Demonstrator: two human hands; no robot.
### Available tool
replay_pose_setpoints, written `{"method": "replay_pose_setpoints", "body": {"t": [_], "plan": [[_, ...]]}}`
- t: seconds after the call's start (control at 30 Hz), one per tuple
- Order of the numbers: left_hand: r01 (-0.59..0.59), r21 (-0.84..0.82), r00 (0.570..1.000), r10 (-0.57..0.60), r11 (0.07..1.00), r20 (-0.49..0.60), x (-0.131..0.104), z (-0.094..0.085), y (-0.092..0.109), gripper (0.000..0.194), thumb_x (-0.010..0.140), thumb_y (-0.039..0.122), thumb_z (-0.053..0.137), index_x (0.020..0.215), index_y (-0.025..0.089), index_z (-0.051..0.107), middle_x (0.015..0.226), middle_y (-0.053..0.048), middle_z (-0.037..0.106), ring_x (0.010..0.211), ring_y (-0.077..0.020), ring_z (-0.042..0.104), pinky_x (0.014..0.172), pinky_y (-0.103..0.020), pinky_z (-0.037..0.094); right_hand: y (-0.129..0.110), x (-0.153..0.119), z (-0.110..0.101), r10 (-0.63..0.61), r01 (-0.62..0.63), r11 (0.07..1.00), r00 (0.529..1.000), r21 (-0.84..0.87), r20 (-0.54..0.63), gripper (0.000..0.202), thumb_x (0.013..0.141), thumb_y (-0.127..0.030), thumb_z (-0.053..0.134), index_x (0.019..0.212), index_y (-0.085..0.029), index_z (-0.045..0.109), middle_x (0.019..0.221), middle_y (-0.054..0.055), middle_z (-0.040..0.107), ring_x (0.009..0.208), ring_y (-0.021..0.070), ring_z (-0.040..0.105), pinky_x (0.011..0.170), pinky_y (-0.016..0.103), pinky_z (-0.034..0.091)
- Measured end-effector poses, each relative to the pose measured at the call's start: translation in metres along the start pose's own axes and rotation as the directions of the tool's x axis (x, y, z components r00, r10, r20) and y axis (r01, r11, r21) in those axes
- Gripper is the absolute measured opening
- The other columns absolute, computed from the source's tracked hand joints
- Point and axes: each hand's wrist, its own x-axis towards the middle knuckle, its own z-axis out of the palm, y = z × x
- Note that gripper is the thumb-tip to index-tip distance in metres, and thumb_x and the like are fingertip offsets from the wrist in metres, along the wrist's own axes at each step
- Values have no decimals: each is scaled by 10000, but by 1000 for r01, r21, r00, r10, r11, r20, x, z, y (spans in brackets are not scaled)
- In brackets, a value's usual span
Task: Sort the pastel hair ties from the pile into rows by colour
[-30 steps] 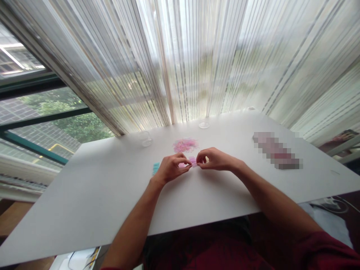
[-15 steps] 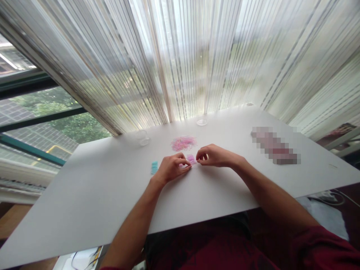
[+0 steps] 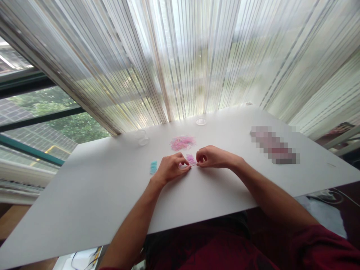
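On the white table (image 3: 202,202), my left hand (image 3: 172,168) and my right hand (image 3: 215,156) face each other across a small patch of pink-purple strips (image 3: 190,159) laid side by side. Both hands have thumb and fingers pinched together at the patch's near edge. Whatever they grip there is too small to make out. Just beyond lies a loose pile of thin pink pieces (image 3: 182,143), with some orange and purple among them. A teal patch of similar strips (image 3: 153,167) rests to the left of my left hand.
Toward the table's back edge are a clear round dish or lid (image 3: 201,121) and more clear round pieces (image 3: 143,141). A pixelated reddish object (image 3: 274,146) lies on the right. Striped sheer curtains (image 3: 185,63) hang behind the table.
Both hands stay pinched at the near edge of the pink-purple strips, with barely any movement. The whole view has shifted very slightly.
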Motion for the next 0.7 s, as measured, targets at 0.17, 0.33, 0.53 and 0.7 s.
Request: {"method": "replay_pose_setpoints", "body": {"t": [0.17,0.33,0.53,0.7], "plan": [[7,25,1000,-6,1000,-29,1,2,1,139,824,339,645,794,246,744,853,10,676,673,-108,589,585,-231,363,0,4,7,-3,3,996,1000,-91,-5,132,785,-243,658,673,-175,653,682,11,653,598,119,513,564,233,338],[5,47,999,-3,999,-53,1,2,1,141,830,346,641,790,251,737,847,14,675,666,-103,590,576,-229,362,2,6,9,-16,13,992,1000,-126,-22,140,795,-221,624,664,-170,633,673,13,640,608,126,508,587,240,343],[24,81,992,-14,996,-129,1,1,-5,163,868,337,594,917,259,729,832,10,662,666,-113,590,584,-231,377,4,4,4,-45,40,996,997,-74,-70,85,817,-194,601,782,-177,676,761,30,667,674,149,570,642,260,415],[134,93,963,-107,987,-246,3,-4,-13,191,881,301,568,1009,269,706,868,15,656,625,-105,561,588,-228,385,8,8,12,-155,138,986,966,-92,-206,287,834,-295,638,1105,-200,654,1071,95,673,1041,251,572,904,378,449]]}}
